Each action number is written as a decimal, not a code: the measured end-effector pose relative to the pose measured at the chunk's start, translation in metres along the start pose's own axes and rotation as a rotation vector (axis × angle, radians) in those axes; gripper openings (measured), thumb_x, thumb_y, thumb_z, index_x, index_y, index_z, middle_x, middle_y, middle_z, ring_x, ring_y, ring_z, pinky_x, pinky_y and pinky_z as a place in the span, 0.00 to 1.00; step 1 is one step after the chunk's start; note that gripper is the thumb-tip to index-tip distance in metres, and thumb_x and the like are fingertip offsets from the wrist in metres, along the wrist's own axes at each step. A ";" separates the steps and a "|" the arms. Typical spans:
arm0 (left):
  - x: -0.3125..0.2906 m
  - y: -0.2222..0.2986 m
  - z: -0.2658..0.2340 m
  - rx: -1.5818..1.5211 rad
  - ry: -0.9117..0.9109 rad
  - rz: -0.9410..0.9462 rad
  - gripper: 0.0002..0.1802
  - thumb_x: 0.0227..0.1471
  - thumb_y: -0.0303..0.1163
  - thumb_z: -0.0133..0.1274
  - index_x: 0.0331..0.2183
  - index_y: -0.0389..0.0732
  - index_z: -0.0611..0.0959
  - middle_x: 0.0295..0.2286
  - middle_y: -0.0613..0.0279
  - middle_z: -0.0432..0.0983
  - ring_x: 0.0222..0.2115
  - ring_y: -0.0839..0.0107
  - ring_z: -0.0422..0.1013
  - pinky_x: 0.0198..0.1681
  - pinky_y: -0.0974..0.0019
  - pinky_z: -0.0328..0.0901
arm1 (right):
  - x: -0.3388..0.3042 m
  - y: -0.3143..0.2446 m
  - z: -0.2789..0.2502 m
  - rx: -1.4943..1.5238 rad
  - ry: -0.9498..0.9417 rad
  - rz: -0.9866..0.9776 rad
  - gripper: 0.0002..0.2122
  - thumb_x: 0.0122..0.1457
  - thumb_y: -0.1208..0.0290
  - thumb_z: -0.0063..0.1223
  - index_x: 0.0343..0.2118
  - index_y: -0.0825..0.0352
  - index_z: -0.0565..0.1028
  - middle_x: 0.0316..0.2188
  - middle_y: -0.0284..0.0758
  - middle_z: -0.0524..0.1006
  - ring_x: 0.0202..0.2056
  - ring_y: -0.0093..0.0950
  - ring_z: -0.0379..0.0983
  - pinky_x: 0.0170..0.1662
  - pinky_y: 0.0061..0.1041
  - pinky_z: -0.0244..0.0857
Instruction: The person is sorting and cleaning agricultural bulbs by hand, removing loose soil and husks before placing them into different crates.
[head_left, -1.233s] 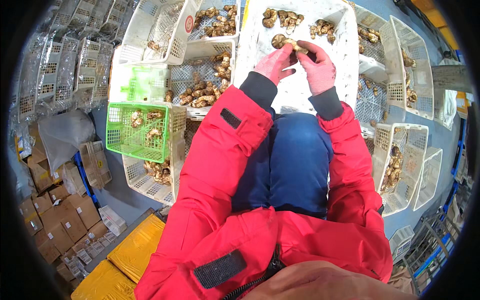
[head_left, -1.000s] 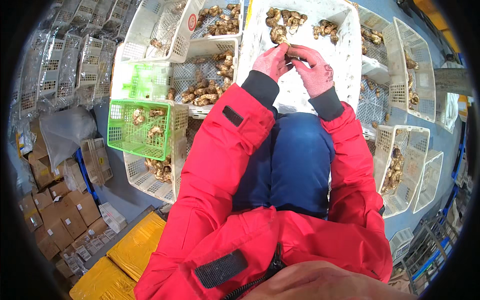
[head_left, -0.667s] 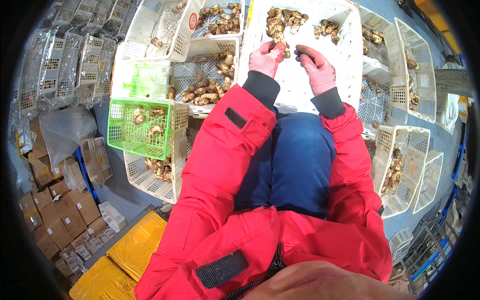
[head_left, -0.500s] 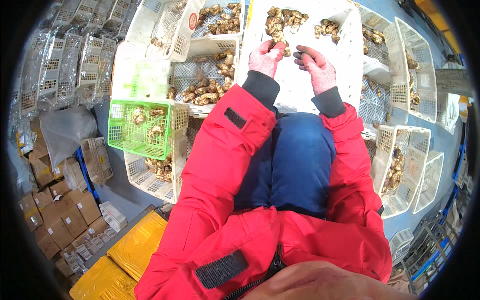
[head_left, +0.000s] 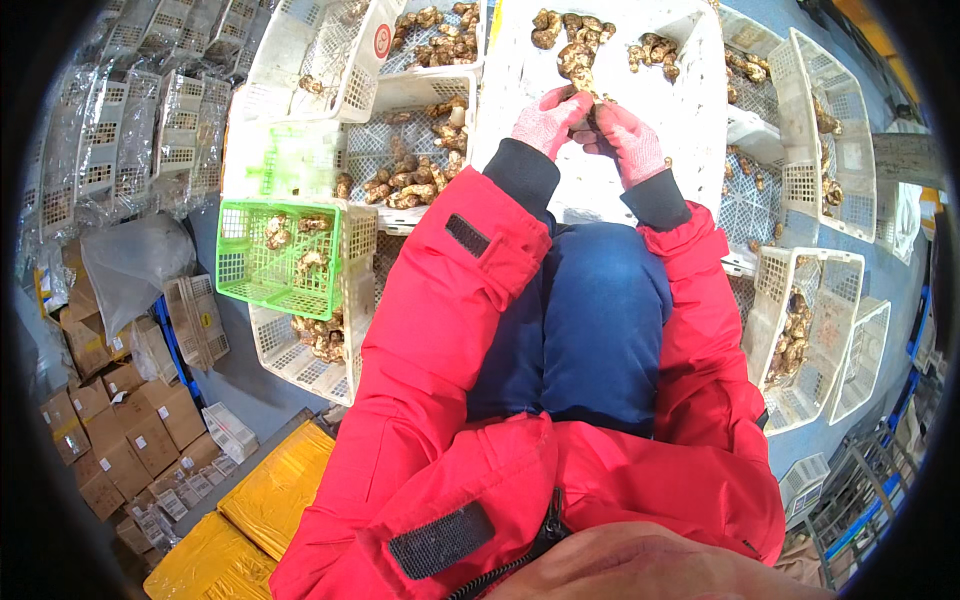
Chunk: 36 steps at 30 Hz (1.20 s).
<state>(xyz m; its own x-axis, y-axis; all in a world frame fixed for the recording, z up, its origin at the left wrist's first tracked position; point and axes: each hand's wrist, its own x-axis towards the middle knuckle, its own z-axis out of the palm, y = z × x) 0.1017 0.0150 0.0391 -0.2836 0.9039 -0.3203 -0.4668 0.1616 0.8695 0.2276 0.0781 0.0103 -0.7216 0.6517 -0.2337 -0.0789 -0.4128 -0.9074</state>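
Observation:
My two hands, in pink gloves with darkened fingertips, meet over a white surface framed by a white crate (head_left: 508, 135). A brown-and-cream mushroom (head_left: 577, 66) points away from me between them. My left hand (head_left: 548, 122) is closed on it from the left, fingers pinched near the stem. My right hand (head_left: 632, 143) is closed too, its thumb and fingertips at the stem's lower end. The fingers hide part of that end. Just beyond lie several loose mushrooms (head_left: 546, 30), and to the right sits a small mushroom cluster (head_left: 654, 54).
White crates with mushrooms stand left (head_left: 375, 112) and right (head_left: 800, 345). A green basket (head_left: 232, 262) of mushrooms is at the left. Yellow-wrapped boxes (head_left: 275, 480) and cardboard cartons (head_left: 150, 445) lie lower left. Plastic-wrapped crates (head_left: 110, 130) are stacked at the far left.
The mushroom and my left hand have shifted right. My right hand, apart with its fingers stretched out before, has closed in on the stem's lower end.

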 end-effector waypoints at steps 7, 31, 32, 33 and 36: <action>0.002 0.003 -0.010 -0.057 0.062 0.002 0.19 0.45 0.36 0.47 0.38 0.36 0.69 0.33 0.60 0.69 0.34 0.72 0.65 0.35 0.69 0.61 | -0.004 -0.011 0.016 -0.127 -0.125 0.039 0.15 0.53 0.66 0.41 0.41 0.69 0.67 0.28 0.31 0.72 0.26 0.18 0.67 0.28 0.15 0.60; -0.385 -0.014 -0.321 -0.038 0.929 0.252 0.19 0.49 0.39 0.38 0.42 0.40 0.66 0.43 0.55 0.62 0.42 0.62 0.62 0.39 0.64 0.60 | -0.004 0.020 -0.022 -0.166 -0.003 0.228 0.14 0.52 0.63 0.43 0.40 0.65 0.68 0.28 0.32 0.72 0.25 0.18 0.68 0.27 0.16 0.62; -0.353 0.016 -0.272 0.047 0.923 0.281 0.19 0.49 0.38 0.38 0.42 0.38 0.65 0.42 0.55 0.62 0.41 0.63 0.62 0.40 0.65 0.60 | 0.001 0.025 -0.036 -0.119 0.006 0.210 0.13 0.52 0.64 0.43 0.39 0.65 0.69 0.27 0.32 0.73 0.25 0.19 0.69 0.27 0.16 0.63; -0.320 0.040 -0.228 0.106 0.850 0.300 0.19 0.49 0.37 0.39 0.42 0.37 0.65 0.42 0.55 0.62 0.41 0.63 0.62 0.40 0.67 0.60 | 0.010 0.030 -0.054 -0.131 0.033 0.240 0.14 0.53 0.63 0.42 0.40 0.63 0.68 0.30 0.33 0.73 0.28 0.19 0.69 0.30 0.17 0.63; -0.224 0.074 -0.128 0.103 0.412 0.232 0.25 0.48 0.39 0.41 0.45 0.34 0.61 0.45 0.52 0.59 0.44 0.63 0.60 0.43 0.66 0.59 | 0.026 0.035 -0.095 -0.098 0.211 0.267 0.14 0.54 0.62 0.40 0.42 0.61 0.68 0.33 0.33 0.72 0.30 0.19 0.69 0.32 0.17 0.63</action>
<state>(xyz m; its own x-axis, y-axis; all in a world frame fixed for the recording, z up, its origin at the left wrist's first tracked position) 0.0242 -0.2265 0.1271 -0.6882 0.6922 -0.2176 -0.2722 0.0317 0.9617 0.2720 0.1411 -0.0604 -0.5489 0.6507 -0.5246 0.1669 -0.5297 -0.8316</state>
